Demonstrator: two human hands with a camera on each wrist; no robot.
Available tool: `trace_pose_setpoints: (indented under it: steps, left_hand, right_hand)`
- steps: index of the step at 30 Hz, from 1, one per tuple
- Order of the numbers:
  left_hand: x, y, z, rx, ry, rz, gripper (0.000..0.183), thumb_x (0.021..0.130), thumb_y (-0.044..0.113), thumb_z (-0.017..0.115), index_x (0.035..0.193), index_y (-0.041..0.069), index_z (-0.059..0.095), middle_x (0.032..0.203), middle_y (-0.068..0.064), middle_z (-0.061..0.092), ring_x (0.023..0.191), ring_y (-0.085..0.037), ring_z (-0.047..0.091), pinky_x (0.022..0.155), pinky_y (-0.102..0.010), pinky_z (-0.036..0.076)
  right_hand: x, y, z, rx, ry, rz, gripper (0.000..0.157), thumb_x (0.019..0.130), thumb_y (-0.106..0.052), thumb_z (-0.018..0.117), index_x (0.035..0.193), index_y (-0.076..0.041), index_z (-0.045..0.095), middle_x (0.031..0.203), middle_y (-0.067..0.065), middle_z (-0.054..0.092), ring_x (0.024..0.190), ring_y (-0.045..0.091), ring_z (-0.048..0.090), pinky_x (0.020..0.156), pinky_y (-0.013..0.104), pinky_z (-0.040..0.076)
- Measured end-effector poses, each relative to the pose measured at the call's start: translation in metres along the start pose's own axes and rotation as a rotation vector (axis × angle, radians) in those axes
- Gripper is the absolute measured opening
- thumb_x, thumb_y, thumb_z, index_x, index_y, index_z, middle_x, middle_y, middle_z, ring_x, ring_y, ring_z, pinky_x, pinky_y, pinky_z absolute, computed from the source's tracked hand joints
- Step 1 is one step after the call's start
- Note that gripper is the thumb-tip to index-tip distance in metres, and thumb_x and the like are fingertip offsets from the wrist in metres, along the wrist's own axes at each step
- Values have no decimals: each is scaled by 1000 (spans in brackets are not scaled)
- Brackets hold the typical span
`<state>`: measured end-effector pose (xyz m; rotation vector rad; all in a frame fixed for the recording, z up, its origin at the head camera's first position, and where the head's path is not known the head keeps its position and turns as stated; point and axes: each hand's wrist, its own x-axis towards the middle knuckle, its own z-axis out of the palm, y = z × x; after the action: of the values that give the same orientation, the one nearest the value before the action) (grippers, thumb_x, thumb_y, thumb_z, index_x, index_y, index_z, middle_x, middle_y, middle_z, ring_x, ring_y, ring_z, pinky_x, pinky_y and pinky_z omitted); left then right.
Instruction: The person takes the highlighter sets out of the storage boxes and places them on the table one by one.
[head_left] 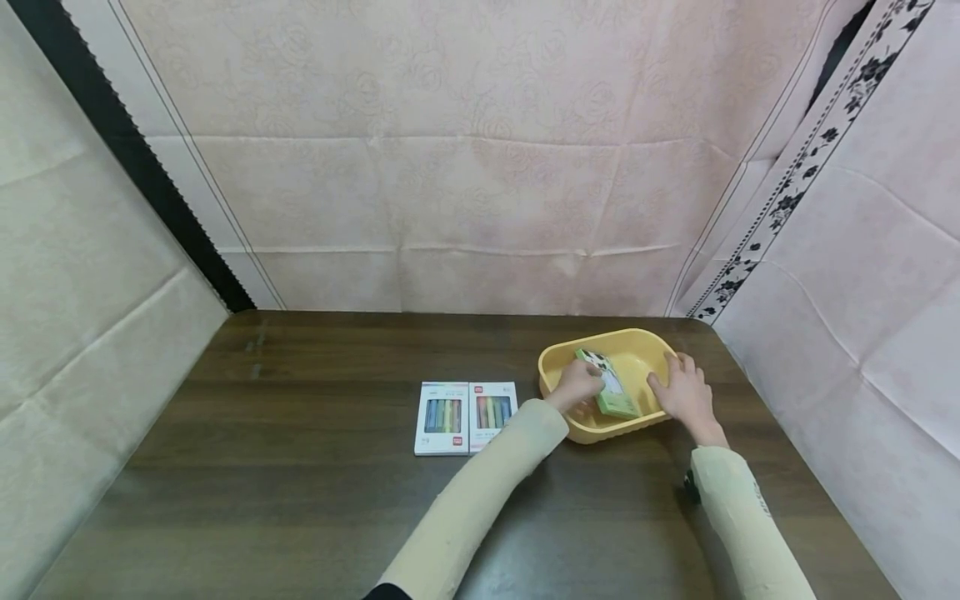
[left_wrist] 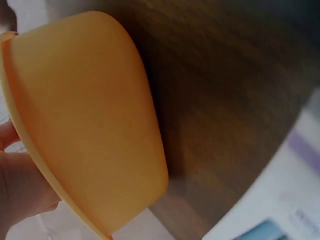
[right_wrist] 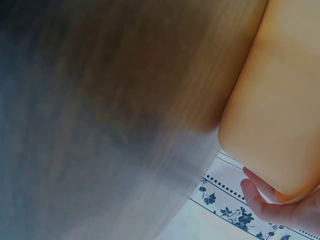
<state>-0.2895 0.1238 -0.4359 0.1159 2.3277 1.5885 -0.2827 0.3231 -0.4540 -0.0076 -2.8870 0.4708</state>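
Observation:
A yellow plastic basket [head_left: 645, 354] stands toward the table's right back. In it lies a green box [head_left: 618, 406] with a black-and-white picture on its front, tilted across the floor. Reaching over the near-left rim, my left hand [head_left: 576, 385] pinches the box's left edge; the left wrist view shows that hand [left_wrist: 25, 182] beyond the rim, with the box hidden by the basket wall [left_wrist: 90, 120]. My right hand [head_left: 686, 392] grips the right rim, thumb inside. In the right wrist view its fingers [right_wrist: 257, 197] wrap the basket's outer side.
Left of the basket, two white boxes of coloured sticks, one left [head_left: 442, 419] and one right [head_left: 492, 408], lie side by side. My left sleeve [head_left: 480, 492] passes over the right one's corner. Pale patterned cloth [head_left: 450, 192] hangs behind the brown wooden table [head_left: 300, 467] and along both sides.

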Motion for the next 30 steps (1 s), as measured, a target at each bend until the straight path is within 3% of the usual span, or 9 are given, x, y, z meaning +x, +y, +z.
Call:
trace_pose_setpoints:
  steps: [4, 8, 13, 23, 30]
  left_hand:
    - [0, 0, 4, -112, 9, -81, 28, 78, 4, 58, 106, -1, 58, 91, -13, 61, 65, -33, 64, 65, -43, 55]
    - [0, -2, 9, -129, 38, -83, 30, 75, 3, 66, 103, -2, 58, 90, -13, 58, 57, -29, 62, 58, -40, 55]
    - [-1, -2, 13, -162, 38, -85, 39, 70, 0, 72, 104, -1, 53, 102, -17, 52, 61, -37, 63, 54, -40, 55]
    - [-8, 3, 17, -293, 45, -106, 51, 68, -17, 62, 112, -1, 45, 119, -23, 36, 66, -39, 63, 58, -38, 56]
    - [-8, 4, 15, -256, 85, -95, 48, 68, -14, 64, 112, 0, 49, 117, -23, 41, 60, -34, 63, 56, -37, 55]
  right_hand:
    - [0, 2, 1, -1, -19, 9, 56, 89, -30, 43, 131, 7, 33, 130, 34, 30, 107, 55, 36, 76, 65, 36]
    - [-2, 2, 2, -4, -25, 14, 56, 90, -30, 42, 131, 7, 34, 130, 34, 30, 107, 54, 36, 76, 65, 36]
    - [-3, 3, 2, -10, -16, 12, 56, 89, -30, 42, 131, 7, 34, 130, 34, 30, 106, 55, 37, 75, 65, 37]
    - [-2, 0, 1, -6, 1, 2, 56, 89, -30, 43, 130, 8, 34, 129, 34, 30, 105, 55, 37, 74, 65, 37]
    - [-1, -1, 1, -10, 4, -5, 56, 89, -30, 43, 129, 8, 35, 129, 34, 30, 105, 55, 37, 74, 65, 37]
